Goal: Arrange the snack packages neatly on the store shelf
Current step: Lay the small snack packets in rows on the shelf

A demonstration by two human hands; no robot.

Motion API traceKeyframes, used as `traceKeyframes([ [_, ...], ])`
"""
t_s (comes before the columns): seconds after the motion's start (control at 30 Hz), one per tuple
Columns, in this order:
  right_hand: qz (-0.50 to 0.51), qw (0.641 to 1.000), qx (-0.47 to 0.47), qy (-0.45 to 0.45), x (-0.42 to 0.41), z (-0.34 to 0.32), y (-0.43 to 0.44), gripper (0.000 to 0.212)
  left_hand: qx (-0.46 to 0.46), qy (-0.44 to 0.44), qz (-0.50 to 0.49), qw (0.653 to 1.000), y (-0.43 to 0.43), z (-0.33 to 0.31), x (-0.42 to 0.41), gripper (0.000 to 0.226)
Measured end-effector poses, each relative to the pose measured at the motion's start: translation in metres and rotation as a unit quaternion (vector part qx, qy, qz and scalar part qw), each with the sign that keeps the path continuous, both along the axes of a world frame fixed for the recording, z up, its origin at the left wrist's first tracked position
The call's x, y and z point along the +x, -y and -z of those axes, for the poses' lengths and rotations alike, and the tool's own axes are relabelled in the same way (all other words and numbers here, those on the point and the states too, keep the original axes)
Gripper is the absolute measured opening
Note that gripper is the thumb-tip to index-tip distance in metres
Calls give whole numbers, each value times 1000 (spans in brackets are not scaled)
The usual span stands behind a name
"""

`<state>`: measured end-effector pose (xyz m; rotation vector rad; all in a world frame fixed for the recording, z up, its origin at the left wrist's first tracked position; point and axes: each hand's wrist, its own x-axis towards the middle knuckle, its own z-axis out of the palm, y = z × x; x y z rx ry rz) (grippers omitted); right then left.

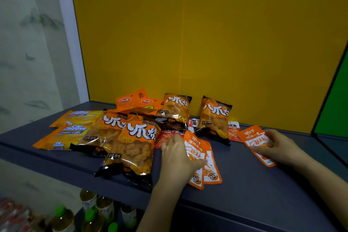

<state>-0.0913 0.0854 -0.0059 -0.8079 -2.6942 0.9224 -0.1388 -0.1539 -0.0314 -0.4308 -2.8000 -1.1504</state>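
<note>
Snack packages lie scattered on a dark grey shelf (pixel 254 184). My left hand (pixel 176 156) rests on two overlapping flat orange pouches (pixel 209 169), thumb across them. My right hand (pixel 278 149) grips another flat orange pouch (pixel 254 137) at the right. Several orange-and-black crisp bags lie about: one near the front (pixel 135 149), one behind it (pixel 105 132), and two leaning toward the back wall (pixel 175 109) (pixel 214 117). Two Cal Cheese wafer packs (pixel 67 132) sit at the left. Red-and-white packets (pixel 233 130) lie partly hidden under the bags.
A yellow back wall (pixel 207 34) closes the shelf, with a green panel (pixel 335 100) at the right and a white post (pixel 71 34) at the left. Orange hang-tab packs (pixel 131 100) lie at the back. Bottles with green caps (pixel 88 211) stand on the level below.
</note>
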Motion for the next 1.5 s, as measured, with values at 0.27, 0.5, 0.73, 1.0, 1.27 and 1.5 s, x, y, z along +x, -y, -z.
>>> traceKeyframes([
  [0.27, 13, 1000, -18, -16, 8, -8, 12, 64, 12, 68, 18, 997, -2, -10, -4, 107],
  [0.5, -37, 986, -160, -25, 22, 2, 60, 31, 61, 59, 20, 996, 0, -2, 0, 98],
  [0.73, -35, 963, -253, -86, 30, 8, 89, 29, 153, 51, 49, 986, 5, -3, 13, 82],
  [1.0, -16, 931, -335, -141, 43, 10, 103, 35, 372, 221, 114, 894, 3, -4, 26, 48],
  [1.27, 0, 906, -359, -227, 85, -2, 82, 30, 478, 260, 120, 830, -18, -5, 43, 14],
  [1.5, 67, 901, -333, -268, 176, -4, 8, 28, 540, 337, 149, 757, -90, -9, 97, 11],
])
